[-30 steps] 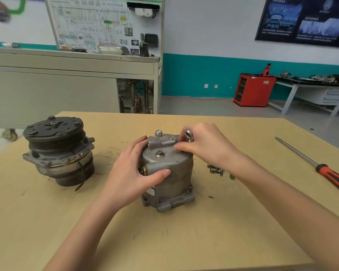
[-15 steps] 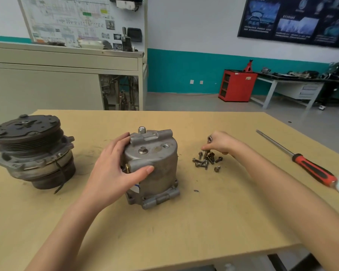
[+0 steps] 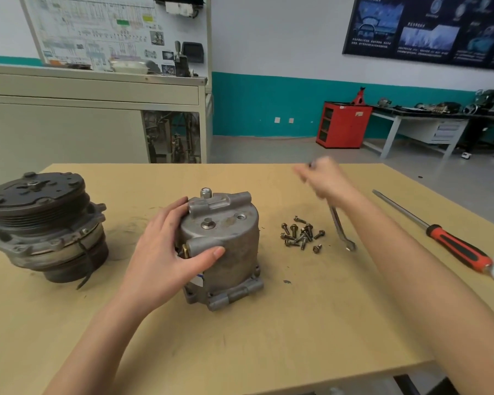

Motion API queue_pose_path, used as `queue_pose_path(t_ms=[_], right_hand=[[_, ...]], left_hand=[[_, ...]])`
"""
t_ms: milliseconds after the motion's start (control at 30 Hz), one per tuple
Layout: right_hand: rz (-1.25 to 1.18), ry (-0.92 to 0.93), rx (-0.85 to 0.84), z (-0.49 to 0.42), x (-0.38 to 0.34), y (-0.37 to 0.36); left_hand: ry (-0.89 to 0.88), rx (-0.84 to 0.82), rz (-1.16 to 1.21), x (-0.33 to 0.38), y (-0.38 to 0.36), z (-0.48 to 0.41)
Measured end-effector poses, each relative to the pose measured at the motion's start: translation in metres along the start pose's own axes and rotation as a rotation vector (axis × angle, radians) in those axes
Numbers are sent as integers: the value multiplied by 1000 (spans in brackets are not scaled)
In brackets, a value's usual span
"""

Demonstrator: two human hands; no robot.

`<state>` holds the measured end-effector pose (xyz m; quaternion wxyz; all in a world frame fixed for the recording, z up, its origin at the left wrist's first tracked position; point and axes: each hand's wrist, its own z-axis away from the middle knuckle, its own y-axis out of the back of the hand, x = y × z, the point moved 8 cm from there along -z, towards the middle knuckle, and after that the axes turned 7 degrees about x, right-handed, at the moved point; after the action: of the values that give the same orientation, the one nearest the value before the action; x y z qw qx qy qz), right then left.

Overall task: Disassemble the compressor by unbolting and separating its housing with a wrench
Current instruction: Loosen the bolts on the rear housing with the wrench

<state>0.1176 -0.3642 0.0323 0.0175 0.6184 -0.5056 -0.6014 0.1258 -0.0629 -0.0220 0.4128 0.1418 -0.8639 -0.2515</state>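
Compressor housing of grey cast metal, cylindrical in form (image 3: 228,252), is shown in the head view standing upright on its flanged base near the middle of the pale wooden bench (image 3: 240,352). One hex bolt is seen seated in its top face, beside an open threaded hole.

The left hand (image 3: 166,252) is wrapped round the left side of the housing, with the thumb laid across the front and the fingers (image 3: 174,206) curled over the upper rear edge.

The right hand (image 3: 325,179) is held above the bench, to the right of the housing, and is blurred. Its fingers are clenched on a slim steel wrench (image 3: 340,226), whose lower end slants down to a spot just beside a loose heap of small dark flanged bolts (image 3: 301,235). Whether that end touches the bench cannot be told. The heap lies between the housing and the wrench.

A long screwdriver with a steel shaft and a red-and-black handle (image 3: 439,236) is laid on the bench at the right, well apart from the housing. A second compressor with a black ribbed pulley (image 3: 40,223) stands at the left.
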Motion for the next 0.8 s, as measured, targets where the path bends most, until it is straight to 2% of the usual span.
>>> queue_pose_path(t_ms=[67,133,167,233,333,433,600,800], right_hand=[[-620,50,218,9,-49,47],[-1185,85,335,28,-81,73],[-1369,72,370,37,-88,72],[-1577,-49,411,51,-89,51],[-1643,-324,429,70,-67,1],[-1607,-478,459,86,-42,-29],[-1599,-543,481,95,-27,-40],[-1491,-460,486,105,-36,-37]], left_hand=[[12,-2,-6,0,0,0],[26,-10,-24,0,0,1],[32,-14,-35,0,0,1],[40,-21,-58,1,-1,2],[48,-1,-85,4,0,5],[60,32,-101,5,1,9],[57,45,-124,6,1,11],[51,52,-128,7,0,10]])
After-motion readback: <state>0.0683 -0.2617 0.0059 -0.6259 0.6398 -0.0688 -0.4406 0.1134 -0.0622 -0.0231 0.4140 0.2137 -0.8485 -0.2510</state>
